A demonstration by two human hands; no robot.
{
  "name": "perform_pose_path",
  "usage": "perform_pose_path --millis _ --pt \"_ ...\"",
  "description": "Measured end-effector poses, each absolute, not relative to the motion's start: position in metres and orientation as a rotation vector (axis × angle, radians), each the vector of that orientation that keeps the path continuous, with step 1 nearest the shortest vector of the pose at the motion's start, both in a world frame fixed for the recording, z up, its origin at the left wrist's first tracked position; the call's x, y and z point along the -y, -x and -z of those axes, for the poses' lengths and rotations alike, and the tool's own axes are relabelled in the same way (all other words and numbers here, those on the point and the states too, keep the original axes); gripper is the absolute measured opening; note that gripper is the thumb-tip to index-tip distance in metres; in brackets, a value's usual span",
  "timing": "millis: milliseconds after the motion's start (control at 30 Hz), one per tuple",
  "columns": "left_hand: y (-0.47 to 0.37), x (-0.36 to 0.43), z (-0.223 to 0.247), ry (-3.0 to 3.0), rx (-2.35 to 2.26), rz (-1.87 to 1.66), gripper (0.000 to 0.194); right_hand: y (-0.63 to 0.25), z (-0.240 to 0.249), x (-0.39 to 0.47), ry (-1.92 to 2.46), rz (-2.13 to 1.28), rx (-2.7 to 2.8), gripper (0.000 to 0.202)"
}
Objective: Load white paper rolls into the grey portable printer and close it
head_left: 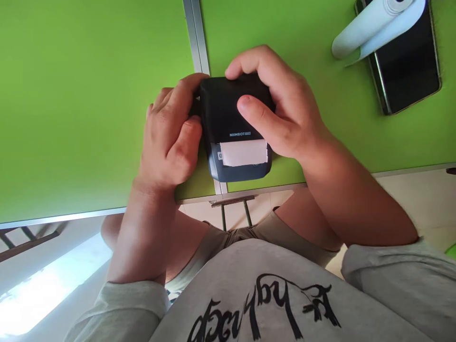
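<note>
A black and dark-blue label printer [231,111], marked NIIMBOT, sits at the front of the green table with both hands on it. A strip of pale label paper [244,153] sticks out of its front slot. My left hand [174,128] presses against the printer's left side, fingers curled and fingertips partly hidden behind it. My right hand [281,104] wraps the right side, its thumb resting on the top cover and its index finger at the far edge. The remaining right fingers are hidden.
At the upper right, a roll of white paper [370,28] lies across a black smartphone [406,66]. A metal strip [197,38] divides the green tabletop [89,95]. The table's front edge runs close to my lap, and a bare floor shows below.
</note>
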State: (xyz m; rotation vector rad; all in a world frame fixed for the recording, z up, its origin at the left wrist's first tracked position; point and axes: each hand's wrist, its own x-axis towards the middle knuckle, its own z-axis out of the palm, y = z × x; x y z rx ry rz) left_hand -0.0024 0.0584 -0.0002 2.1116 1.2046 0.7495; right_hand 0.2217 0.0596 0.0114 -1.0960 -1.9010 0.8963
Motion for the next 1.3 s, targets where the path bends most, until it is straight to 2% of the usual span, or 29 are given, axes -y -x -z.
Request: perform_pose_path --millis 167,400,500,667,733,1000,1133,1300 --pt "-0.001 -0.057 -0.001 -2.080 -1.239 -0.767 0.052 -0.222 -0.007 -0.063 1.057 -0.881 1.886 0.032" --pt "-0.001 -0.033 0.000 -2.091 -1.348 -0.803 0.044 -0.221 -0.006 -0.067 1.115 -0.834 1.928 0.033" --pt "0.006 -0.019 0.001 -2.224 -1.269 -0.725 0.059 -0.221 -0.009 -0.066 1.153 -0.849 1.948 0.032" --pt "0.011 -0.006 0.005 -2.485 -1.134 -0.510 0.117 -0.222 -0.008 -0.068 1.139 -0.832 1.969 0.034" --pt "0.009 -0.006 0.008 -2.526 -1.200 -0.512 0.129 -0.223 -0.006 -0.069 1.118 -0.821 1.968 0.034" --pt "0.003 -0.013 0.009 -2.418 -1.315 -0.412 0.130 -0.223 0.000 -0.066 1.128 -0.642 1.961 0.029" --pt "-0.003 -0.019 0.004 -2.368 -1.340 -0.348 0.135 -0.223 -0.009 -0.064 1.396 -0.552 1.901 0.029" --pt "-0.010 -0.036 -0.002 -2.295 -1.402 -0.189 0.148 -0.217 -0.023 -0.071 1.595 -0.637 2.072 0.035"
